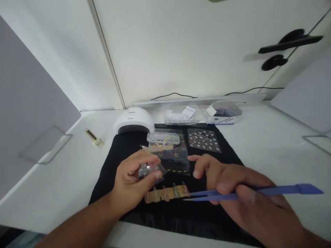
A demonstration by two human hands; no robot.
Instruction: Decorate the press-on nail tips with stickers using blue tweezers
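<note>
While our left hand pinches a small clear packet between thumb and fingers, holding it just above the black mat, our right hand is closed around blue tweezers, with the forefinger stretched out loose toward the middle of the mat. The tweezer tips point left and end just beside a tan strip that carries a row of clear nail tips; this strip lies on the mat directly below the left hand's fingers and between the two hands. Beyond the packet, a dark sticker sheet with coloured marks lies flat, and a clear little box rests at its far end. To the right of that lies a second sticker sheet. At the mat's far left corner stands a white nail lamp, and a small bottle lies on the white bench left of it. Farther back sit a clear bag and a white and blue carton.
</note>
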